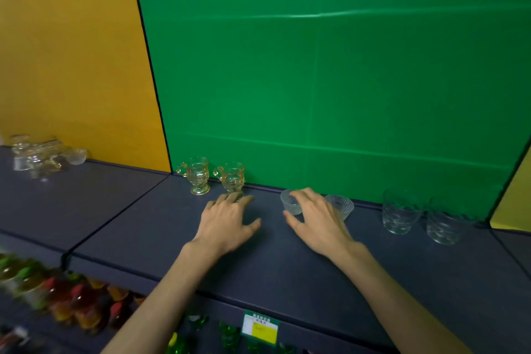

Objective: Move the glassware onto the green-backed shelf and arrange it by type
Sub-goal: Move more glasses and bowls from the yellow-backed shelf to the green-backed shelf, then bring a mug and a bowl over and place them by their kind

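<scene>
Against the green backing (330, 80), the dark blue shelf (281, 264) carries two amber handled glass mugs (198, 175) (232, 177), two small ribbed glass bowls and two clear tumblers (400, 211) (444, 223). My left hand (228, 221) lies flat with straight fingers, its tips at the foot of the right-hand mug. With fingers curled over the rim and thumb at the side, my right hand (314, 220) holds the left bowl (290, 204). The second bowl (342, 205) sits just right of that hand.
A cluster of clear glassware (43, 155) stands on the neighbouring shelf section in front of the yellow backing (71, 52). Below the shelf edge are blurred coloured glass items (71, 299), green glass pieces (227, 333) and a price label (260, 327).
</scene>
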### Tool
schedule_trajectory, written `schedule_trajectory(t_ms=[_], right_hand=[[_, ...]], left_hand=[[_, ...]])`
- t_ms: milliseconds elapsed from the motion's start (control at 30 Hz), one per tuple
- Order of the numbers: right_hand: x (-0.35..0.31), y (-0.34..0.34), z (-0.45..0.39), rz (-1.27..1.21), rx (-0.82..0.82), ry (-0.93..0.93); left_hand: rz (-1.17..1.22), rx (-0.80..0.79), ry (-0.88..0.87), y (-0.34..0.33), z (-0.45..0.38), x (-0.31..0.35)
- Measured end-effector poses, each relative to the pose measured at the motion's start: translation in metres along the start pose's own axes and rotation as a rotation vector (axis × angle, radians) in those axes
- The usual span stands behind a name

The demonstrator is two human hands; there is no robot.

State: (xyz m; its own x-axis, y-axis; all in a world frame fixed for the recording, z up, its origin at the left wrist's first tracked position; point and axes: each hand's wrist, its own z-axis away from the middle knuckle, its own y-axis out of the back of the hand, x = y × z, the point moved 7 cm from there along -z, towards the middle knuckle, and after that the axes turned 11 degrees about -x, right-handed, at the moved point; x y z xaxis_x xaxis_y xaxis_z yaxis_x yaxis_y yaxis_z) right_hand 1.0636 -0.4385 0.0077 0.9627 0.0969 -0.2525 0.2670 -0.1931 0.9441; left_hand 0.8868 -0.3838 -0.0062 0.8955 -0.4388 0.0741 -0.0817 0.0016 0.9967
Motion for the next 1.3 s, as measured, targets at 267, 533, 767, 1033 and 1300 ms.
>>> schedule_trajectory(t_ms=[267,533,767,1033,1300], right_hand=[[-0.045,-0.020,0.002,-0.025,-0.079,0.170],[-0.145,-0.051,-0.016,-0.034,-0.137,0.328],[-0.256,-0.087,-0.032,-0.058,-0.166,0.388],[-0.397,-0.128,-0.055,-0.035,-0.135,0.409],[-0.498,-0.154,-0.087,0.017,-0.104,0.375]], left_hand=[[-0.063,0.008,0.154,0.014,0.044,-0.031],[-0.070,0.016,0.269,0.020,0.101,-0.100],[-0.068,0.029,0.335,0.023,0.157,-0.205],[-0.067,0.084,0.361,0.038,0.218,-0.336],[-0.036,0.149,0.377,0.060,0.254,-0.453]])
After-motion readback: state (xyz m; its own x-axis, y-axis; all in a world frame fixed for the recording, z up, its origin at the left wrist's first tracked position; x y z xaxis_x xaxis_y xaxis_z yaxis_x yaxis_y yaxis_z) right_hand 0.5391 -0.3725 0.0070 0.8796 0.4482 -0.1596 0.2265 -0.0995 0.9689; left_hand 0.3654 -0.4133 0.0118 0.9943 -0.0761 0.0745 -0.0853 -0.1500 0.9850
